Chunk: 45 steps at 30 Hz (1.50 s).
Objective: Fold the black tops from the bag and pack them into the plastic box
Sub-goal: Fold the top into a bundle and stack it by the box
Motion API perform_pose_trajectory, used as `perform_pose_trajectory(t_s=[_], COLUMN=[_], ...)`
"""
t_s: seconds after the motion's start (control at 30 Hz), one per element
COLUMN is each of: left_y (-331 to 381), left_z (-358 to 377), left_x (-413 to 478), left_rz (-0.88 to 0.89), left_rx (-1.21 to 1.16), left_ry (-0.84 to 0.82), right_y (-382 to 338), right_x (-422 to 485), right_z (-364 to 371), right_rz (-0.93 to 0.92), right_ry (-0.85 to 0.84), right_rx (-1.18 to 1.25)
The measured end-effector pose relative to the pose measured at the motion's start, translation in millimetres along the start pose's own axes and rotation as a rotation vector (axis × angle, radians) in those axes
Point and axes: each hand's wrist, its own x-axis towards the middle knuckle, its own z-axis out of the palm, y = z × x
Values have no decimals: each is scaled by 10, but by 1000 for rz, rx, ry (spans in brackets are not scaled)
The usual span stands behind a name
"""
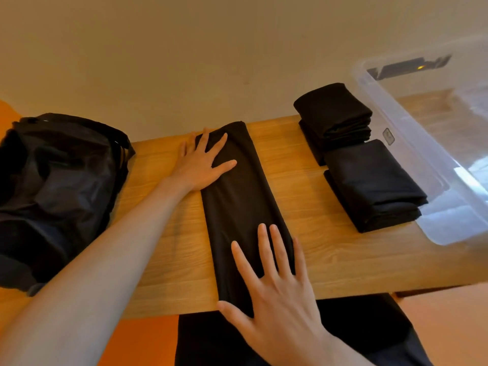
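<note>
Plainly the wooden table carries everything, and its front edge is the first risk; the clear plastic box stands at the right end with no top visible inside it, so none of the packing is done; the black bag slumps at the left end, well apart from the work. Between them lies the black top, folded into one long narrow strip that runs from the far side of the table to the front edge; its near end sits right at that edge, so when the pressure comes off it could slide off towards the lap. Two piles of folded tops sit just beside the box wall, outside it; a careless sweep of the strip could topple them.

The right hand lies flat with its fingers spread on the near end, grasping nothing; the left hand is likewise flat and spread at the far end, half on the cloth and half on the wood, so it pins only one side. I judge the next fold is end to end; if either palm lifts too soon, the layers may shift and the strip may splay open.
</note>
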Motion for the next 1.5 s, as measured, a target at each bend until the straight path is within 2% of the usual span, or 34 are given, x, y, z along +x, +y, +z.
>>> perform_pose_trajectory(t_s=[0.03,0.1,0.17,0.23,0.33,0.5,0.63,0.8,0.9,1.0,1.1,1.33,1.5], left_y=[-1,23,137,304,448,435,378,333,368,343,244,330,376], left_z=[-30,-80,-108,-90,-5,-21,-30,50,157,392,590,802,758], left_x=[31,36,9,5,126,294,38,-822,-1538,-2157,-2456,-2515,-2549], left_rz=[13,61,178,289,243,230,251,529,705,797,828,876,932], left_rx=[-12,-17,10,71,83,98,84,-25,-83,82,193,119,97], left_ry=[34,221,347,252,32,0,47,165,120,30,148,614,692], right_y=[3,83,233,357,442,492,532,655,899,1113,1187,1222,1200], right_x=[16,74,169,279,386,318,272,179,38,-128,-234,-285,-335], right_z=[-17,-86,-153,-198,-208,-180,-191,-315,-364,-305,-208,-110,-121], right_rz=[-3,-45,-171,-355,-552,-695,-742,-748,-746,-722,-727,-790,-799], right_ry=[17,34,7,-66,-174,-164,-164,-221,-194,-80,72,258,312], right_rx=[6,16,21,-20,-85,-202,-203,-186,-232,-274,-229,-147,-83])
